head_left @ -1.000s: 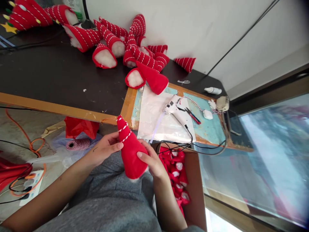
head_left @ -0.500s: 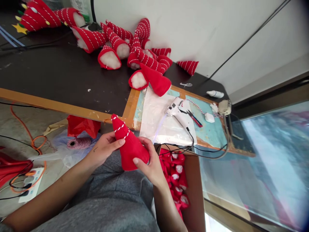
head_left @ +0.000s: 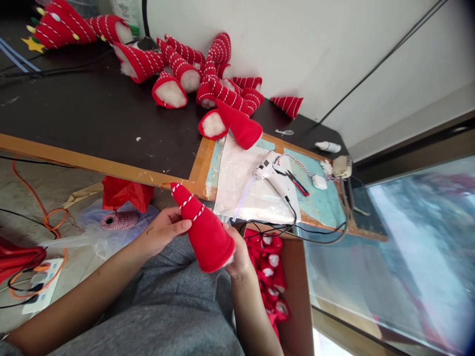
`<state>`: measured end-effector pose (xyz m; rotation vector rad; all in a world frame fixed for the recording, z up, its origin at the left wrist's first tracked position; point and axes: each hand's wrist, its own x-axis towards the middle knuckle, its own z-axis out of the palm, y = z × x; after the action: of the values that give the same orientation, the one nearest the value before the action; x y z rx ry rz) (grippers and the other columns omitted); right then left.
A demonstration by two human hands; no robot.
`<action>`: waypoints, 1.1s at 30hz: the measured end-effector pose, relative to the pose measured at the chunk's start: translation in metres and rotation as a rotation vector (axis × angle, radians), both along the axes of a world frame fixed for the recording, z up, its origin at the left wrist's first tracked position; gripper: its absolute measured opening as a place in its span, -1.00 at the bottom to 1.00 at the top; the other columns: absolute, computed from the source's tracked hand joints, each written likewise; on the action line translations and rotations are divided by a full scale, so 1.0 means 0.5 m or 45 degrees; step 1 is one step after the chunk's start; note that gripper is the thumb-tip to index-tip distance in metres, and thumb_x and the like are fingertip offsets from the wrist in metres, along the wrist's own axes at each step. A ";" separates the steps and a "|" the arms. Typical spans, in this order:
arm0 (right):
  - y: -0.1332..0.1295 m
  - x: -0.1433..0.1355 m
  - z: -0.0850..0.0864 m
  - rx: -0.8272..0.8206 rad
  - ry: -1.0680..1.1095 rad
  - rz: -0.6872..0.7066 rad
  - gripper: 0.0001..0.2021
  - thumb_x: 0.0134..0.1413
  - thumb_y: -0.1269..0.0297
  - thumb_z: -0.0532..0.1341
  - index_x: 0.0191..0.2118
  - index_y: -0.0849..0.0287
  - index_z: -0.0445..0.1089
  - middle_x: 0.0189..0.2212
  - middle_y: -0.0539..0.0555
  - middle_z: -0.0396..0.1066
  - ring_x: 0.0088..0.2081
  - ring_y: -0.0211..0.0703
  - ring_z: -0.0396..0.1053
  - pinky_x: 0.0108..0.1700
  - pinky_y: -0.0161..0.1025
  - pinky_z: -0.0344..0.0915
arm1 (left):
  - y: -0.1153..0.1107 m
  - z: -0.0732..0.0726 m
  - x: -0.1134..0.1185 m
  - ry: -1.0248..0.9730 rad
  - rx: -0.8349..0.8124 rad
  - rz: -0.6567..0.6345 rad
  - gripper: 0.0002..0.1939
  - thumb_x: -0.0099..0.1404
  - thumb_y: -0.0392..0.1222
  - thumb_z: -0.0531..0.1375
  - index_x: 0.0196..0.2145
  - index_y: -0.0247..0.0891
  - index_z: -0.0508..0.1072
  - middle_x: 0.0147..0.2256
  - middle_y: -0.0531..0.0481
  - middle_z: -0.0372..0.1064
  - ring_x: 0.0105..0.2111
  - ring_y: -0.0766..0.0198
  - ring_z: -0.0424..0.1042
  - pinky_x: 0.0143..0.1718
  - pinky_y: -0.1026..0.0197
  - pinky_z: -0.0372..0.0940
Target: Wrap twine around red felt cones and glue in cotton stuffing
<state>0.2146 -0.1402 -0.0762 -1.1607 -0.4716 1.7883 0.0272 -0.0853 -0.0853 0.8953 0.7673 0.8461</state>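
Observation:
A red felt cone (head_left: 210,237) is held over my lap, its tip pointing up and left, with red-and-white cord (head_left: 186,200) wound around the upper part. My left hand (head_left: 165,230) grips the cone's upper left side, thumb near the cord. My right hand (head_left: 237,254) holds the wide lower end from the right; most of its fingers are behind the cone. On a white sheet (head_left: 237,173) lies a white glue gun (head_left: 274,180), beside red-handled pliers (head_left: 299,184). A spool of red-and-white cord (head_left: 119,220) rests on plastic at the lower left.
Several cord-wrapped red cones (head_left: 222,91) lie along the back of the dark table (head_left: 85,113). Below its edge, a cardboard box (head_left: 299,291) holds red stuffed pieces. Black cables (head_left: 319,236) hang there. A power strip (head_left: 44,287) is on the floor.
The cone has turned and its wide end has swung slightly right and down. My right thumb has moved off its front, and more of the cord turns show.

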 end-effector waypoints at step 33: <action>-0.022 -0.031 0.018 0.841 -1.646 0.014 -0.44 0.16 0.11 0.38 0.25 0.07 0.38 0.07 0.25 0.52 0.05 0.23 0.51 0.10 0.15 0.46 | -0.055 0.054 -0.045 0.560 0.418 0.417 -0.71 0.29 0.07 0.43 -0.43 -0.14 0.55 -0.47 0.05 0.38 -0.47 0.22 0.31 -0.44 0.24 0.24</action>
<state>0.1990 -0.1511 -0.0673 -1.6478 -1.6354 0.5369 0.0047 -0.1129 -0.0584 1.2944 1.2017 1.0994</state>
